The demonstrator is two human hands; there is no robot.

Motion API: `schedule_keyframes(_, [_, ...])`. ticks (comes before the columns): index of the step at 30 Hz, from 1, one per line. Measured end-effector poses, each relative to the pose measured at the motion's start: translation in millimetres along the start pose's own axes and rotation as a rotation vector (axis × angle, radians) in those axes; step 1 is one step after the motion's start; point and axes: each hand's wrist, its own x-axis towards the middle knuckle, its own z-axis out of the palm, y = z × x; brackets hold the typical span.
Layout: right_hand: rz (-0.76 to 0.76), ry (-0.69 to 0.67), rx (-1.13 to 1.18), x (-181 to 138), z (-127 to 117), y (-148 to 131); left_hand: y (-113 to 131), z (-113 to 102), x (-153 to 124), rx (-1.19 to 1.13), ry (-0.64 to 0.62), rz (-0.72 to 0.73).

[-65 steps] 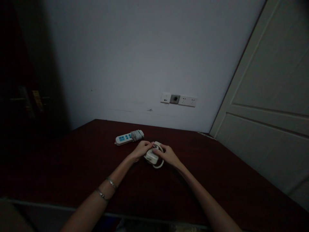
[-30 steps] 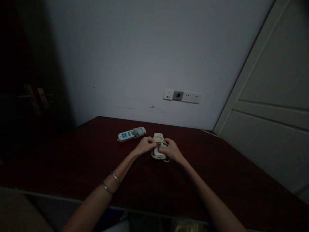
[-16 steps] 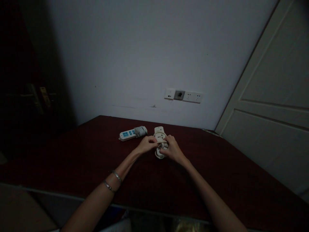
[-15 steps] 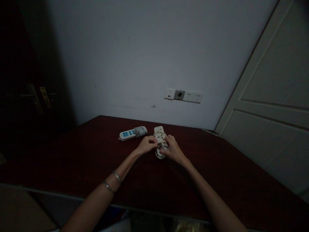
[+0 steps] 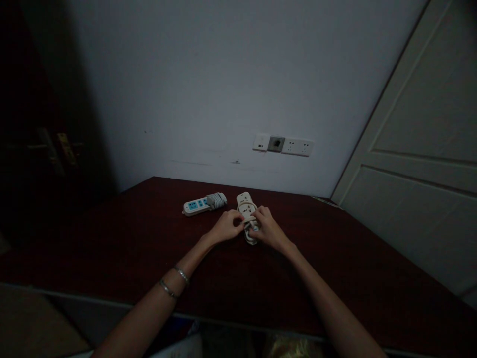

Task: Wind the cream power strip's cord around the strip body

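Note:
A cream power strip lies on the dark red table, its cord wound around its body. My left hand has its fingers closed on the strip's left side at the cord. On the right side, my right hand pinches the cord against the strip. Both hands hide the near half of the strip. Two thin bracelets ring my left wrist.
A white power strip with blue sockets and a coiled cord lies left of the hands. Wall sockets sit on the grey wall behind. A pale door stands at the right, a dark door at the left.
The cream strip has been turned from lying slantwise to pointing away from me. The loose loop of cord at its near end has been drawn in against the strip.

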Motion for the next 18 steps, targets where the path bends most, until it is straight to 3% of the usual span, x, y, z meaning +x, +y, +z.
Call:
schedule_keyframes(5, [-0.016, 0.001, -0.017, -1.1, -0.3, -3.7, 8.7, -6.8, -0.1, -0.092, -0.124, -0.058])
schedule_keyframes(13, [-0.058, -0.022, 0.008, -1.5, 1.7, -11.9, 0.1, -0.1, 2.4, -0.183, -0.086, -0.105])
schedule_keyframes(18, [-0.068, -0.011, 0.036, -1.0, 3.9, -7.8, 0.9, 6.6, 6.0, -0.327, -0.029, -0.256])
